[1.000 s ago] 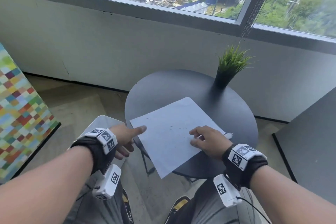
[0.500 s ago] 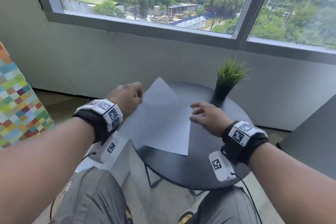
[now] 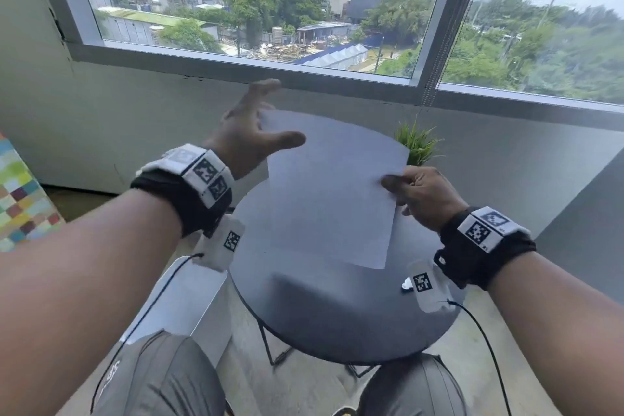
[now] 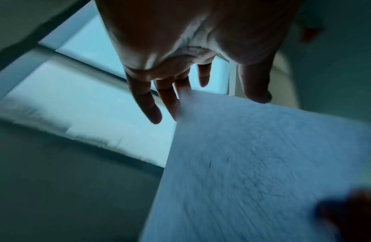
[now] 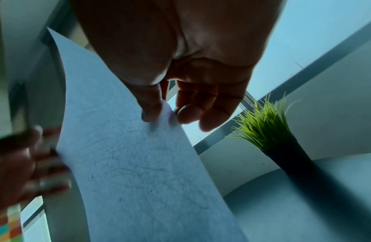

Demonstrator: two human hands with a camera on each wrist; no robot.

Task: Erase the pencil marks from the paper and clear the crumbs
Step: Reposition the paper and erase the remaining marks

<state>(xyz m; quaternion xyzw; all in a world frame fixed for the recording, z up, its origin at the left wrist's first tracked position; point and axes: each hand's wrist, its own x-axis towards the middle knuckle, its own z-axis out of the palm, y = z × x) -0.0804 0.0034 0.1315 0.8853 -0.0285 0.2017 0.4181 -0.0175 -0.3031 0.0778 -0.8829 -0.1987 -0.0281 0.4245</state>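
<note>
The white paper [image 3: 331,192] hangs tilted in the air above the round dark table [image 3: 337,321]. My right hand [image 3: 396,184] pinches its right corner between thumb and fingers, as the right wrist view shows [image 5: 166,113]. My left hand [image 3: 260,125] is open with its fingers spread straight at the sheet's upper left edge, thumb in front of the sheet. Faint pencil lines and a few dark specks show on the paper [image 5: 139,172] and, in the left wrist view, on the paper [image 4: 253,163]. A small white object [image 3: 406,284] lies on the table under my right wrist.
A potted green grass plant [image 3: 418,142] stands at the table's far right, close behind the paper. A white seat [image 3: 196,307] is at the left of the table. A coloured checked panel [image 3: 20,206] leans at far left. The wall and window ledge lie just beyond.
The paper has risen off the table. My left hand, which gripped its left corner, has opened. My right hand, open above the table before, now pinches the right corner.
</note>
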